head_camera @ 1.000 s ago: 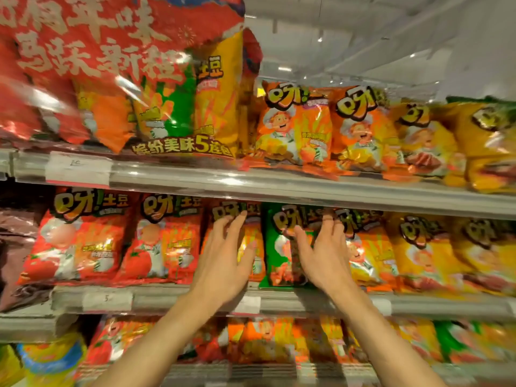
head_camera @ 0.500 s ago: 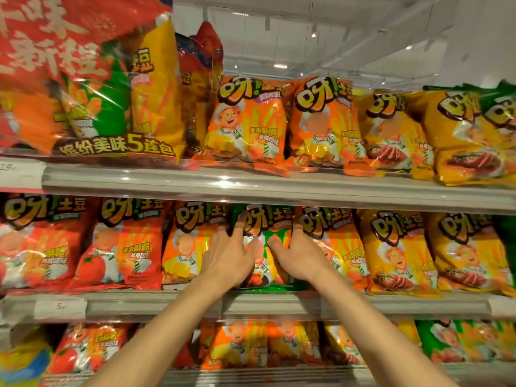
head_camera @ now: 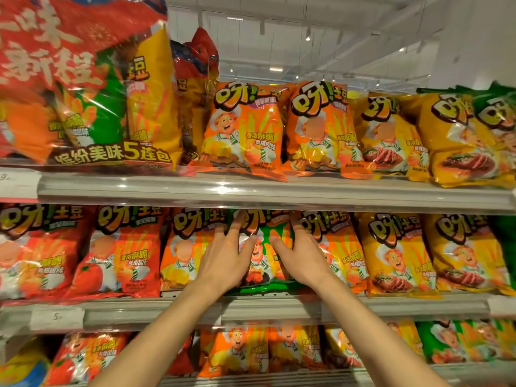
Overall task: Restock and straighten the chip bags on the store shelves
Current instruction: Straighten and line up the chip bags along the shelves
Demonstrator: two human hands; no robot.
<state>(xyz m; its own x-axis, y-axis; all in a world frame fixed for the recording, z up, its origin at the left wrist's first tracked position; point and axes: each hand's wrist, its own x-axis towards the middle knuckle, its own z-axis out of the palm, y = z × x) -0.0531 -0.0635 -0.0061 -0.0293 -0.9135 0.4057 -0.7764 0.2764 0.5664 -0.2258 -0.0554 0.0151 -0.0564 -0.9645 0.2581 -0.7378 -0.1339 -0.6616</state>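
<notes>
Up close, two bare forearms reach from the bottom of the view toward the middle shelf (head_camera: 279, 305) of a store snack display. Both hands meet on a green chip bag (head_camera: 262, 263) standing at the centre of that shelf. The left hand (head_camera: 223, 261) lies against the bag's left side, fingers straight and slightly spread, thumb pointing inward across the front. The right hand (head_camera: 300, 258) mirrors it on the bag's right side, fingers straight and reaching up toward the bag's top edge. An orange chip bag (head_camera: 184, 247) sits just left of the green one, with red tomato-flavour bags (head_camera: 120, 250) beyond it; yellow steak-flavour bags (head_camera: 396, 252) stand to the right. On the shelf above, two orange bags (head_camera: 245, 129) stand side by side beside a large multipack (head_camera: 106, 107) wrapped in clear film. A white price tag (head_camera: 57, 317) hangs on the middle shelf's rail.
</notes>
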